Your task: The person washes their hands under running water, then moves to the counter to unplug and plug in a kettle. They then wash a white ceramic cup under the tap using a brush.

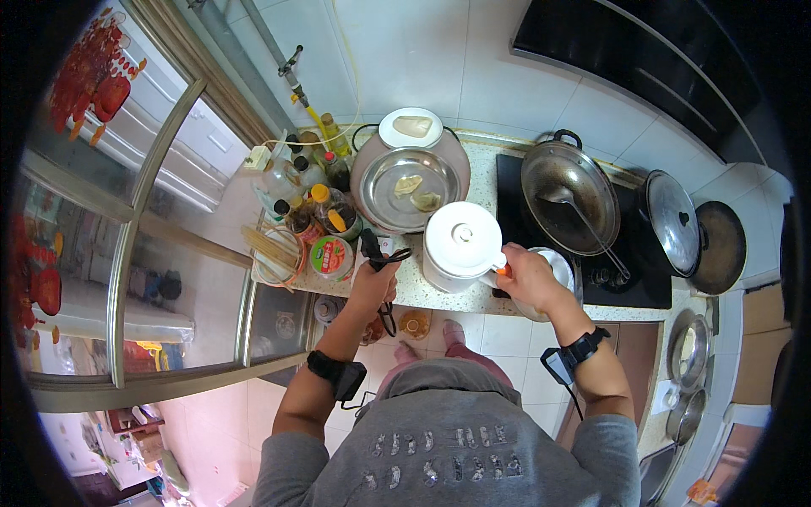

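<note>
My right hand (pixel 535 279) grips the side handle of a white lidded electric pot (pixel 447 263) near the counter's front edge. Orange shows at the handle beside my fingers. My left hand (pixel 372 285) holds a black power cord (pixel 375 255) with a plug end. One loop sticks out to the right and another hangs below the hand. A white box that looks like a power socket (pixel 385 243) is partly hidden just behind the cord. Behind the pot, a steel basin (pixel 377 190) holds two dumplings (pixel 407 184). A white dish (pixel 393 141) with a pale piece of food stands farther back.
Several bottles (pixel 310 174), a red-and-green labelled tub (pixel 332 256) and a container of chopsticks (pixel 272 253) crowd the left. On the black cooktop (pixel 624 291) sit a wok (pixel 545 161) with a ladle and a lidded pot (pixel 671 218). A round lid-like item (pixel 561 266) is partly behind my right hand.
</note>
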Available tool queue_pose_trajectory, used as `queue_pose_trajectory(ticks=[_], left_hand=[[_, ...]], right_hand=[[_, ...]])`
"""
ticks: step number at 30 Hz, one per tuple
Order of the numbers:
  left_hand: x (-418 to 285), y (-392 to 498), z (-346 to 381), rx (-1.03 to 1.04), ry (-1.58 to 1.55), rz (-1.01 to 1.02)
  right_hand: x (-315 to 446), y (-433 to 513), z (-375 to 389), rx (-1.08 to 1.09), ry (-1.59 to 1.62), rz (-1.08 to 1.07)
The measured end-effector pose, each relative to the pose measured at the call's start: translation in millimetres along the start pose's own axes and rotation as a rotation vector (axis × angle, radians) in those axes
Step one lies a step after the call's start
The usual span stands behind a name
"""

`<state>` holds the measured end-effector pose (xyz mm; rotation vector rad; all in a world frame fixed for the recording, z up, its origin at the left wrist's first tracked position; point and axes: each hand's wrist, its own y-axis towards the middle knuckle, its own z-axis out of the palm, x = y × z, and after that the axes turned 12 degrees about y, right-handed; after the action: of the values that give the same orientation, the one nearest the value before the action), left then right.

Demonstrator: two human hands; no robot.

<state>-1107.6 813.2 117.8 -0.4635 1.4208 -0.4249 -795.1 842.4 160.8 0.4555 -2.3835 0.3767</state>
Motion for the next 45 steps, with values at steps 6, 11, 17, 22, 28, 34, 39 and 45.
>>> queue_pose_trajectory(ticks=[6, 11, 17, 22, 28, 34, 39, 45], left_hand=[[-1, 4, 3, 0.058, 0.061, -0.046], [-1, 1, 8, -0.002, 0.073, -0.057], [10, -6, 19, -0.044, 0.054, -0.085], [29, -15, 29, -0.08, 0.036, -0.067], [51, -28, 46, -0.151, -0.036, -0.109], [65, -55, 66, -0.126, 0.091, -0.02], [96, -71, 84, 0.004, 0.192, 0.05], [167, -104, 113, 0.254, 0.19, 0.021]], right_hand=[[-6, 17, -14, 0.058, -0.112, -0.013], [-10, 25, -23, 0.038, -0.116, -0.058], [-23, 32, -30, 0.071, -0.075, -0.114], [-39, 36, -25, 0.038, -0.061, -0.158], [-35, 21, -25, -0.075, 0.014, -0.092], [-31, -48, -58, -0.242, 0.229, -0.121], [-58, -137, -66, -0.516, 0.356, -0.093], [-130, -267, -37, -0.752, 0.412, 0.174]])
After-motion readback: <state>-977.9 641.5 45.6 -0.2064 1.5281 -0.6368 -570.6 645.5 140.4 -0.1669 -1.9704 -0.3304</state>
